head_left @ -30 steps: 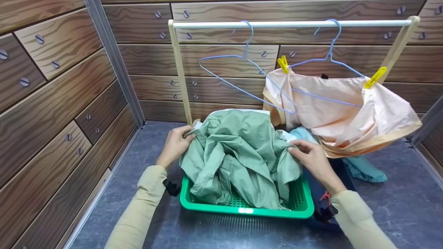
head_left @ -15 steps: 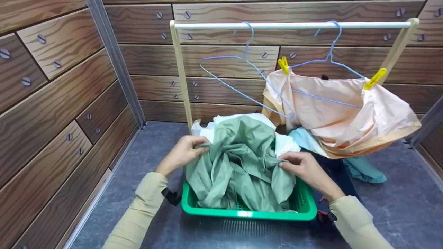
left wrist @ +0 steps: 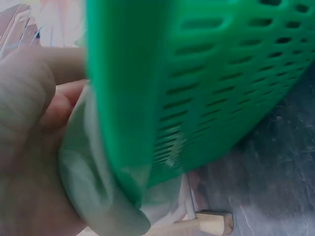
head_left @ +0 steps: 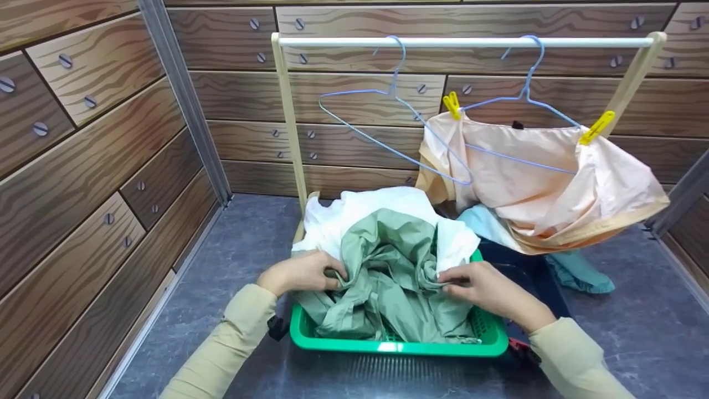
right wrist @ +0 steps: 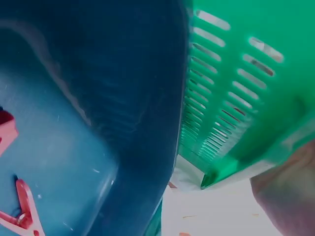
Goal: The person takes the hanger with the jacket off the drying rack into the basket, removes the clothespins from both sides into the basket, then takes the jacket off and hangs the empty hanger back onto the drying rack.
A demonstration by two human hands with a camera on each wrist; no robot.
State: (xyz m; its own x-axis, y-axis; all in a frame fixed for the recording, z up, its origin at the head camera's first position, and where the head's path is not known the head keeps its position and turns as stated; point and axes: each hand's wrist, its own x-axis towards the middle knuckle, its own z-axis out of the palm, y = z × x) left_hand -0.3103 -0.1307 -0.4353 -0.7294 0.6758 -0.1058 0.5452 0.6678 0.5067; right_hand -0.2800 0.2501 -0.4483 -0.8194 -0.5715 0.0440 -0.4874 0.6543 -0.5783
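Note:
A crumpled sage-green garment [head_left: 396, 310] lies in a green plastic basket [head_left: 399, 348]. My left hand [head_left: 304, 271] pinches its left side between thumb and fingers. On the other side my right hand [head_left: 487, 285] pinches the cloth near a white cloth [head_left: 382, 202], which bulges out behind the garment. The left wrist view has the left hand [left wrist: 24, 123] beside the basket wall [left wrist: 197, 83], with green fabric [left wrist: 93, 187] spilling over the rim. In the right wrist view, part of the right hand [right wrist: 288, 196] shows past the basket [right wrist: 246, 73]; its fingertips are hidden.
A rack with a white rail [head_left: 471, 42] stands behind. It carries a bare blue hanger [head_left: 354, 131] and another with a peach garment [head_left: 532, 188] clipped by yellow clothespins [head_left: 597, 127]. A dark blue tray [right wrist: 88, 162] with red clothespins [right wrist: 27, 216] adjoins the basket; teal cloth [head_left: 581, 271] lies behind it.
Both hands have drawn the green garment's upper part down toward the basket's front and closer together. More of the white cloth behind has come into view.

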